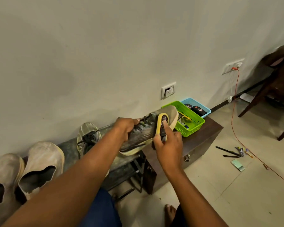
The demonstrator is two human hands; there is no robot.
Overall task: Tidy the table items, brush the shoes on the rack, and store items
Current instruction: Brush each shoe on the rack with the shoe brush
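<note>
My left hand (127,126) grips a grey laced sneaker (143,136) by its tongue and laces and holds it up above the rack, toe pointing toward the wall. A yellow-edged shoe brush (161,124) lies against the side of the sneaker's toe, and my right hand (168,143) holds it with the forefinger stretched along its back. The matching sneaker (87,136) stands on the dusty shoe rack (69,146). A pair of pale slip-on shoes (39,166) sits at the rack's left end.
A green basket (193,120) and a blue basket (202,107) stand on a dark low table (203,140) by the wall. Pens (231,152) and a card lie on the tiled floor beside an orange cable (234,115). A dark wooden chair (272,89) is at right.
</note>
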